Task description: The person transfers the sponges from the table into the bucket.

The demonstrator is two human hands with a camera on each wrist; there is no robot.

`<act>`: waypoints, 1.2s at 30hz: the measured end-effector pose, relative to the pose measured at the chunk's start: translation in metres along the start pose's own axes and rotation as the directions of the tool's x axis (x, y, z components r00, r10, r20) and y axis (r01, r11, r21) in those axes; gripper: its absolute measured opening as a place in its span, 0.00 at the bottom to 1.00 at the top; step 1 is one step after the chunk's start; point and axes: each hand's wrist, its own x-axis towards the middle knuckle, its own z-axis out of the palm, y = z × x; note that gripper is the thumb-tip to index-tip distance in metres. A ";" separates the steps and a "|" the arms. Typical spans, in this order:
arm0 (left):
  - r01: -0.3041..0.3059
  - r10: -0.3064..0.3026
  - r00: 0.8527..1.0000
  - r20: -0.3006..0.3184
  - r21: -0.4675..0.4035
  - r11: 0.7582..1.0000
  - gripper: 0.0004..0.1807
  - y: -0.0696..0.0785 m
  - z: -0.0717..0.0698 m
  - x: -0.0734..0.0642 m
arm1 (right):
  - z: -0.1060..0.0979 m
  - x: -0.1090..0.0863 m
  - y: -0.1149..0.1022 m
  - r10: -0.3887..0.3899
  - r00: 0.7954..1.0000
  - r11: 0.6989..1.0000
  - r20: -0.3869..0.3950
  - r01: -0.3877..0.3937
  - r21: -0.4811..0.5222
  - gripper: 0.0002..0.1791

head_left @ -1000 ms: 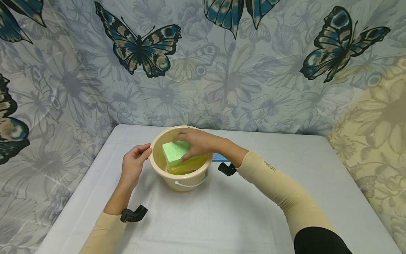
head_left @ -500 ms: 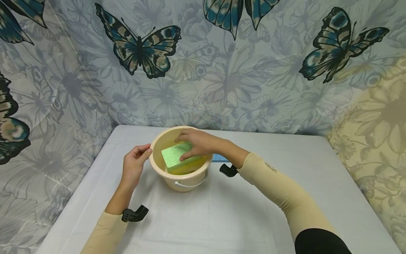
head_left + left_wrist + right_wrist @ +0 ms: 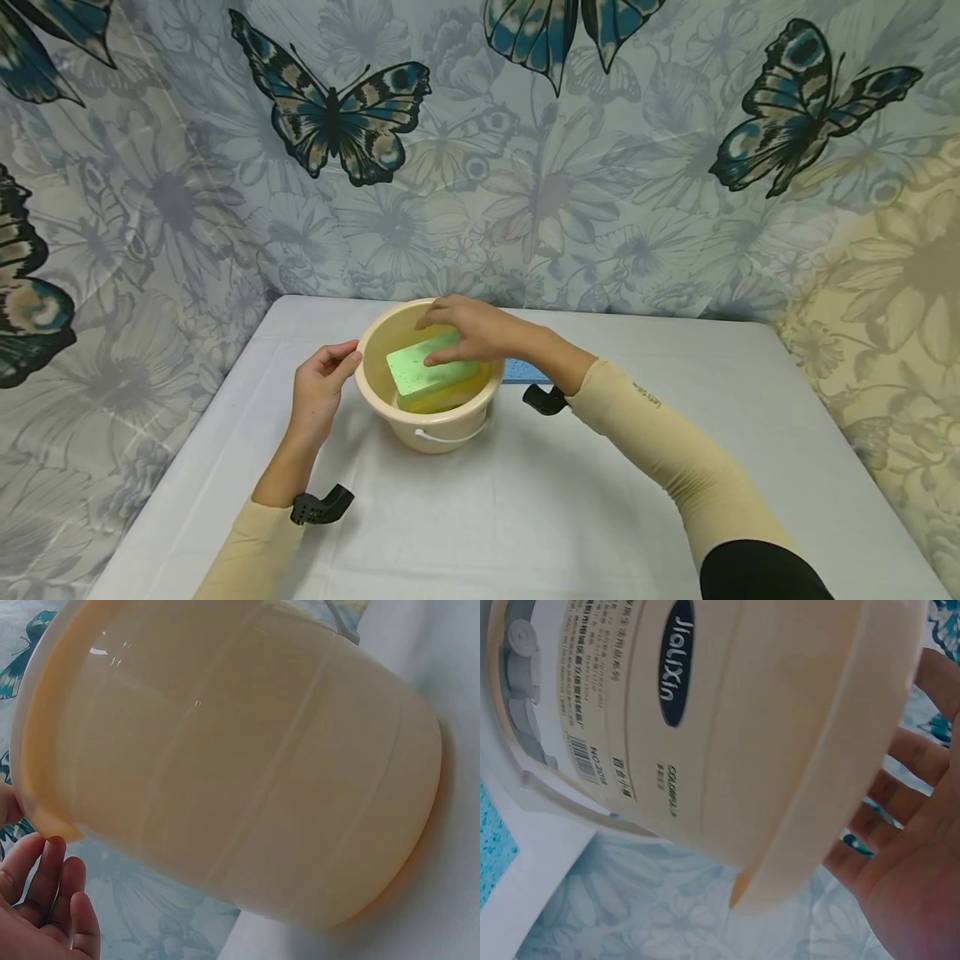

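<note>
A cream bucket (image 3: pixel 438 433) stands upright on the white table. My left hand (image 3: pixel 321 385) pinches its left rim between thumb and fingers; in the left wrist view the rim (image 3: pixel 56 825) passes between them. Inside the bucket a green sponge (image 3: pixel 412 371) lies tilted on top of a yellow piece (image 3: pixel 450 396), which looks like another sponge. Over the bucket's right side reaches my right hand (image 3: pixel 483 327), fingers spread, thumb in front of the green sponge. Whether the thumb touches it I cannot tell. In the right wrist view the fingers (image 3: pixel 919 757) extend past the rim, partly hidden by it.
Behind the bucket to the right, a blue speckled slab (image 3: pixel 523 372) lies on the table, partly covered by my right arm. The bucket's white handle (image 3: pixel 453 438) hangs down in front. A butterfly-patterned cloth wall (image 3: pixel 555 200) rises at the table's back edge.
The green sponge has tipped lower onto the yellow piece. My right hand has risen a little and drawn slightly right, away from the sponge. My left hand stays on the rim.
</note>
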 end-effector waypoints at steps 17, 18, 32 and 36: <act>-0.003 0.003 1.000 0.004 0.006 1.000 0.17 0.000 0.000 0.000 | -0.013 -0.008 0.010 0.022 0.992 0.996 -0.121 -0.012 0.086 0.26; -0.001 0.001 1.000 0.005 0.008 1.000 0.17 0.000 0.000 0.000 | -0.014 -0.008 0.010 0.027 0.992 0.996 -0.127 -0.016 0.087 0.26; 0.006 -0.006 1.000 -0.001 0.007 1.000 0.17 -0.001 0.000 0.002 | -0.024 -0.017 0.015 0.039 0.980 0.997 -0.197 -0.024 0.079 0.24; 0.004 -0.004 1.000 0.005 0.012 1.000 0.17 -0.001 0.001 0.001 | -0.025 -0.020 0.018 0.053 0.976 0.995 -0.211 -0.034 0.090 0.24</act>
